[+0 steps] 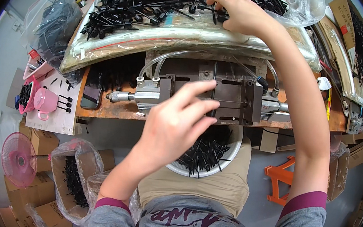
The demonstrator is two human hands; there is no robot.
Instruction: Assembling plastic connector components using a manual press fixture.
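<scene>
We're right on the left hand (169, 121): its fingers and thumb reach over a slim black rod (215, 74) standing out dark across the middle of the metal fixture (231, 92), but we can't tell whether they pinch it or merely lie against it. Up top, the right hand (243, 13) is in at the front of the pile of black parts (145, 0), finger and thumb apart, with small dark pieces between them; whether any is clamped, we can't tell.

We see that pile heaped on a plastic-wrapped stack (154, 37) behind the fixture. Clear tubes (152, 60) curve down to the fixture's two ends, and under it all we have the wooden bench (120, 114). Over to the left, a phone (91, 95) lies near the bench's end, and a pink cup (46, 100) sits on a pale board (56, 122) beside three black pieces.

Below, we find a white basket (234, 154) of black parts at the person's lap. Farther out, a pink fan (18, 159) stands lower left, an orange frame (280, 180) lower right.
</scene>
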